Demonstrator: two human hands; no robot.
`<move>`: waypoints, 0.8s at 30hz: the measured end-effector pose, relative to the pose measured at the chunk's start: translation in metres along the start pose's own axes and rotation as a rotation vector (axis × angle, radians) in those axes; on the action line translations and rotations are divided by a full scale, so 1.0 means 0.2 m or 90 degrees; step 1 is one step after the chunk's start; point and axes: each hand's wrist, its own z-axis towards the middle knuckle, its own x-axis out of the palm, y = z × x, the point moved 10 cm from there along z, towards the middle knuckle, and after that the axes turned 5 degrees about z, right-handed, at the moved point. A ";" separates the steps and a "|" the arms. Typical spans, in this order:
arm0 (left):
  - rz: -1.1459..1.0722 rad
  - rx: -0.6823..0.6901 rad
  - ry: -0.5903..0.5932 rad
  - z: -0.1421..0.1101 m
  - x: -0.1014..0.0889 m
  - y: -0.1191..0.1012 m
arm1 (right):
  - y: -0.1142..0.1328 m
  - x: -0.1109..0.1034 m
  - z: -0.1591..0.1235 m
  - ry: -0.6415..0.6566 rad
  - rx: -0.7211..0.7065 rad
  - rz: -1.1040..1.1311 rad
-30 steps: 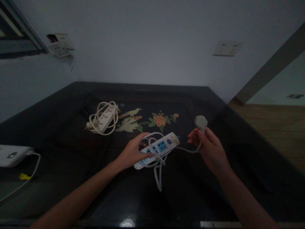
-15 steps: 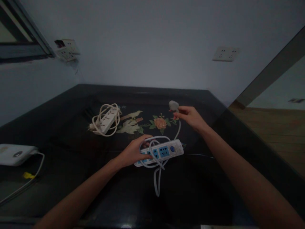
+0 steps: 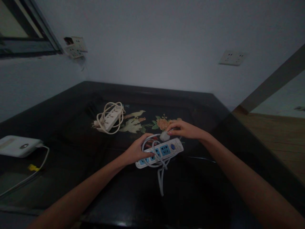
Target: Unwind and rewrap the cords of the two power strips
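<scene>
A white power strip with blue sockets lies on the black table, its grey cord looped around it. My left hand grips the strip's near end, fingers closed over the cord loops. My right hand pinches the cord's white plug just above the far side of the strip.
A second white power strip wrapped in its own cord lies further back to the left. A white device with a cable sits at the left edge. Wall sockets are on the back wall. Wooden floor shows at the right.
My right hand has carried the plug from the right, over the far side, and down to the strip. The cord now wraps around the strip once more. My left hand kept its hold.
</scene>
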 end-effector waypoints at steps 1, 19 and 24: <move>-0.004 0.003 0.000 0.00 0.00 0.00 | -0.01 -0.01 0.02 -0.007 0.001 0.011; -0.042 -0.025 -0.048 0.00 -0.01 0.04 | -0.03 0.14 0.17 0.253 0.030 -0.052; 0.012 -0.058 -0.096 0.00 -0.04 0.07 | -0.02 0.16 0.17 0.235 0.021 -0.067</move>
